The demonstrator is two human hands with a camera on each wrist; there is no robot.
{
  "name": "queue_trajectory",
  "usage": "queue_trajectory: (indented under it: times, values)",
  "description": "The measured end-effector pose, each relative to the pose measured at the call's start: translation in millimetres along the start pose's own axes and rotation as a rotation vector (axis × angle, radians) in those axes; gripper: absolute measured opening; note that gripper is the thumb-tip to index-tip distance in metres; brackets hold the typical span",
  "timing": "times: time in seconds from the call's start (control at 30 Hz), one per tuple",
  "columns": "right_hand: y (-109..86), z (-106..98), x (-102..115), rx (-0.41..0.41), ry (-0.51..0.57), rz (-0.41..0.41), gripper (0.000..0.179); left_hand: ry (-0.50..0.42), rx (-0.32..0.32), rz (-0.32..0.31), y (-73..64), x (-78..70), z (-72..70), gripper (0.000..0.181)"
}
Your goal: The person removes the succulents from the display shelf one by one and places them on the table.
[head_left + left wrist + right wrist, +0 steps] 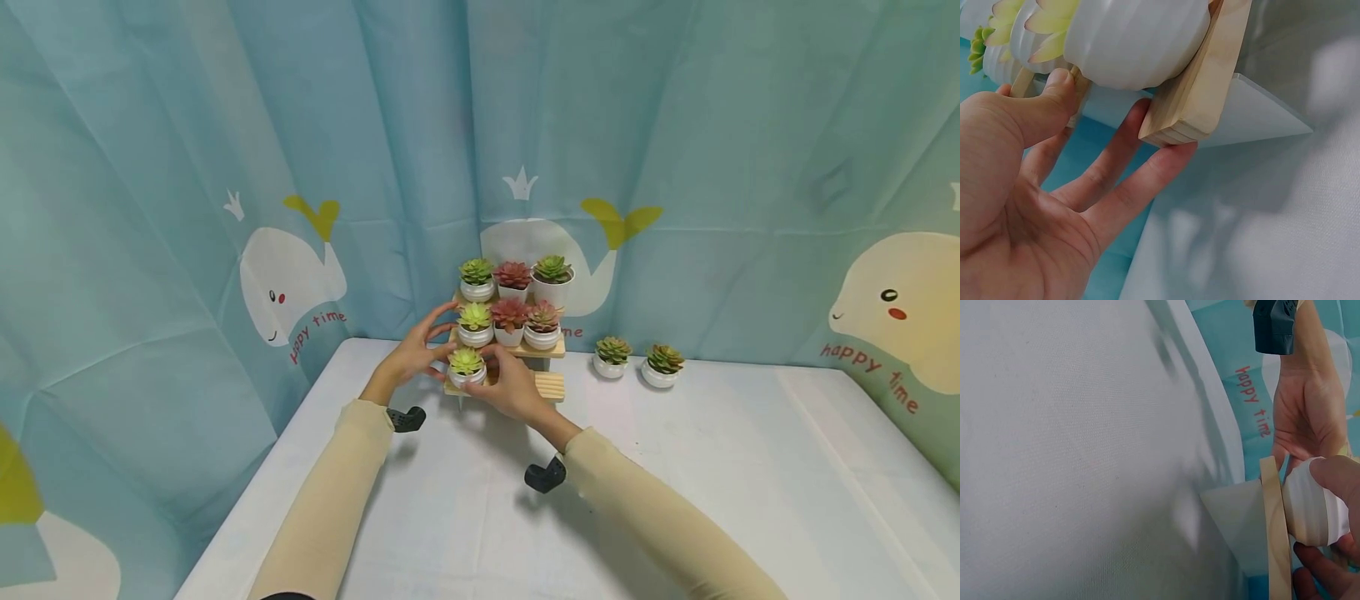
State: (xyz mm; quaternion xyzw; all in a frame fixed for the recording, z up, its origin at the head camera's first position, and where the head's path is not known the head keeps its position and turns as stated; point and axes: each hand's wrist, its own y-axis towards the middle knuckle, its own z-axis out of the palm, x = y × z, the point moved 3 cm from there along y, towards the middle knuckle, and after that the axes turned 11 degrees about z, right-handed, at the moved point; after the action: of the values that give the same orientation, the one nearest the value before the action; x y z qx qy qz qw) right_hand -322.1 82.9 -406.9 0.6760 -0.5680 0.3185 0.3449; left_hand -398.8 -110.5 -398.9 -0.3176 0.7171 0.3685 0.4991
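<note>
On the left end of the lowest tier of a wooden stepped stand [551, 387] sits a yellow-green artificial succulent [467, 362] in a white ribbed pot [1308, 506]. My right hand [517, 390] pinches that pot between thumb and fingers. At the stand's left side is my left hand [411, 354], fingers extended. In the left wrist view two of its fingertips touch the end of the lowest plank [1194, 100], and its thumb lies by a higher plank. Directly above, another yellow-green succulent [475, 323] stands beside two reddish ones on the middle tier.
The top tier bears a green succulent [476, 279], a reddish one [513, 279] and a larger green one [553, 283]. Two more potted succulents, one [611, 357] left of the other [662, 365], stand on the white table to the right. A blue whale-print curtain [420, 125] hangs behind.
</note>
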Motion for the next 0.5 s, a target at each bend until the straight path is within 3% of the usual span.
queue_trajectory:
  times: [0.27,0.5]
  values:
    - [-0.9,-0.9,2.4,-0.002,0.005,0.006,0.051,-0.011,-0.005,0.0,-1.1,-0.3,-0.8,0.075]
    - [-2.0,-5.0,-0.1,0.005,-0.025,-0.043,0.05,-0.012,0.0,0.006,-0.6,0.1,0.0,0.076]
